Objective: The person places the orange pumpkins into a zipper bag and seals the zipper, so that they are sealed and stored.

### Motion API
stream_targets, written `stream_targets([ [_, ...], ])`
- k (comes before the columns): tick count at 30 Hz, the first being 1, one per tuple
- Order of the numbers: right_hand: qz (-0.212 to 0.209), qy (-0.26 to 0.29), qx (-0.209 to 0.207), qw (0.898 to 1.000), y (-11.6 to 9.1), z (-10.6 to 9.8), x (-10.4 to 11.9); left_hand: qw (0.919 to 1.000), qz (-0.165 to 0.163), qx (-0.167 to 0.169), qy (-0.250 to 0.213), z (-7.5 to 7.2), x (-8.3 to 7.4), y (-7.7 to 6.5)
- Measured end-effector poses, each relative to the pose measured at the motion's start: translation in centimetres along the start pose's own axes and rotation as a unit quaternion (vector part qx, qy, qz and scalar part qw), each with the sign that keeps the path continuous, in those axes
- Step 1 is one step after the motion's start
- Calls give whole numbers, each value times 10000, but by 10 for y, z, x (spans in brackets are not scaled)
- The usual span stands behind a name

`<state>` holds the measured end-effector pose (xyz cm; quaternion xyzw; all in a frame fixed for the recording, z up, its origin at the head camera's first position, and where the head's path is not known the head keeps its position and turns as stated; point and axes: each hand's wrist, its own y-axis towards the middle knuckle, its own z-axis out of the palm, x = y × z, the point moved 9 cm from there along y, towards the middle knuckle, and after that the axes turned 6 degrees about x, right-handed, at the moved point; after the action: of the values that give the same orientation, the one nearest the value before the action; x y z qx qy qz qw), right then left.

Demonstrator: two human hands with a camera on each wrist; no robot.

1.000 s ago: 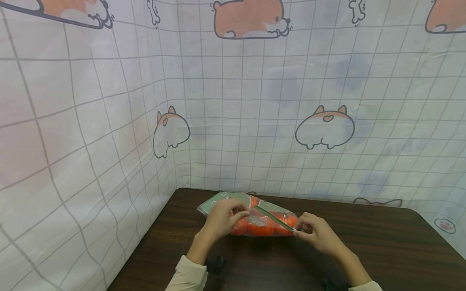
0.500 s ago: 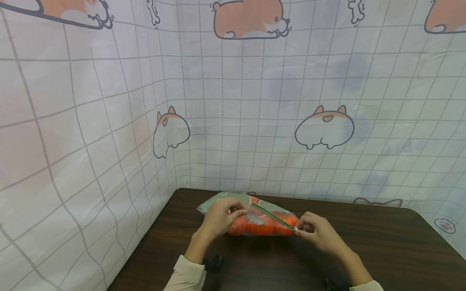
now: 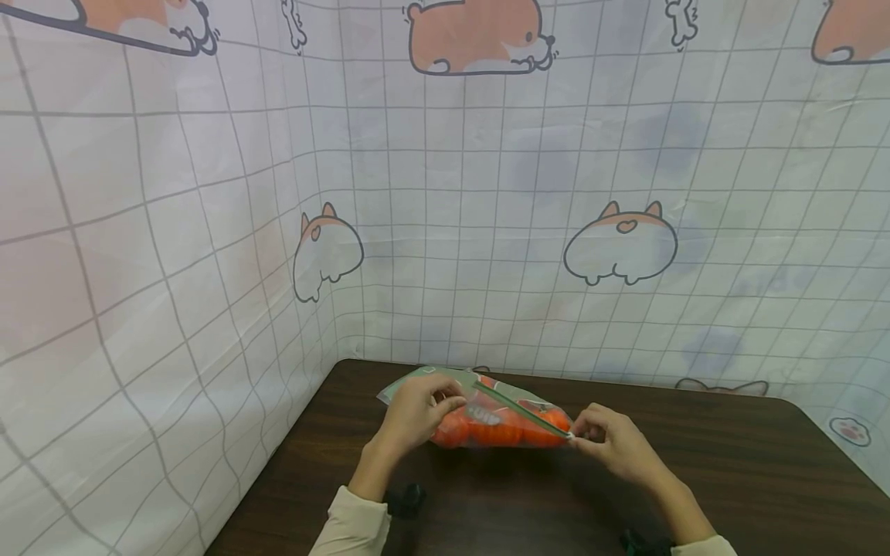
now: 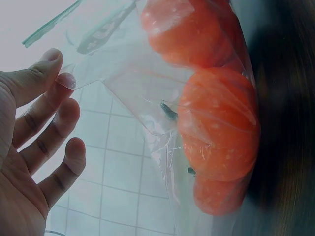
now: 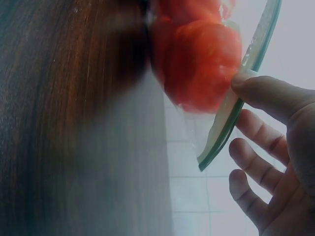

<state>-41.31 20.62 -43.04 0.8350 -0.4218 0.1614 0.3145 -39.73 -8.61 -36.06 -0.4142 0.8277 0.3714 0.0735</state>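
A clear zip bag (image 3: 459,376) with a pale green printed panel lies on its side near the table's back edge. Several orange, pumpkin-like fruits (image 4: 219,125) with short dark stems fill it. Along its mouth runs a green zip strip (image 3: 518,408), slanting down to the right. My left hand (image 3: 413,413) pinches the bag's thin clear film between thumb and index finger, its other fingers spread and loosely bent. Close to the strip's lower right end, my right hand (image 3: 619,444) pinches the zip, thumb on its pale side.
The dark wooden table (image 3: 730,463) extends in front and to the right. A white gridded curtain (image 3: 487,293) with dog drawings hangs behind and along the left side. Small black objects (image 3: 406,500) show beneath the wrists.
My left hand has drifted slightly left and my right hand slightly right. The zip strip shows longer between them, its upper end further up and left.
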Motion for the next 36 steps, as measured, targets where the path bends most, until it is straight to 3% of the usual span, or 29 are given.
stream_targets([
  [25, 208, 113, 33, 9997, -3, -9, -13, 9998, 19, -80, -166, -11, 4, -1],
  [36, 115, 114, -56, 9999, -6, -12, -15, 9997, 78, -170, -131, -17, 6, -2],
])
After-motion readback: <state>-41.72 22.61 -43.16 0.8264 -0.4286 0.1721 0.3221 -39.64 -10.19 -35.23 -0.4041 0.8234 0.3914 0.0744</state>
